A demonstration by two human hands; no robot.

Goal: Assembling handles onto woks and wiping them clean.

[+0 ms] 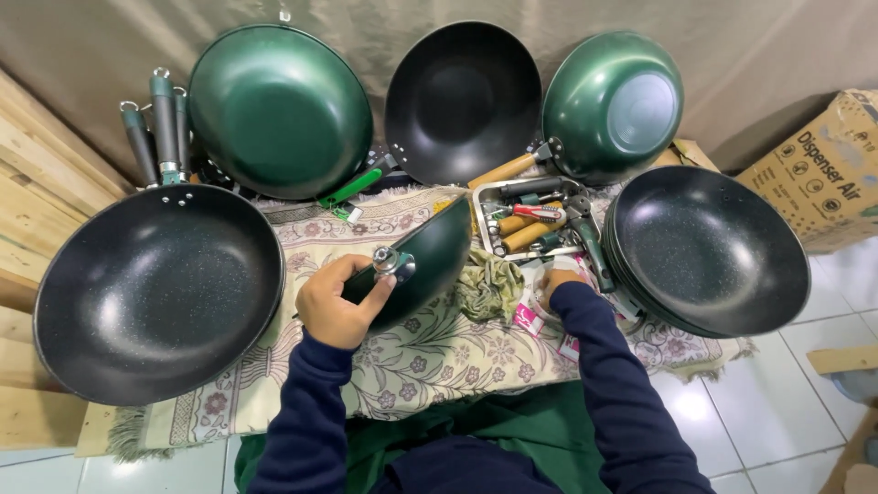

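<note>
Person sits on tiled floor, floral mat [430, 357] spread in front. Left hand [337, 302] has its grip clenched around a small green wok [430, 261], tilted on its side mid-mat, fingers by the metal handle bracket [391, 263]. Right hand [556, 282] reaches toward the metal tray [485, 197] of handles and tools just beside the wok; its grip is mostly hidden, can't tell. Crumpled green cloth [485, 288] lies between the hands. Large black pan [155, 291] on the left, stacked black pans [709, 249] on the right, three more woks propped against the back curtain.
</note>
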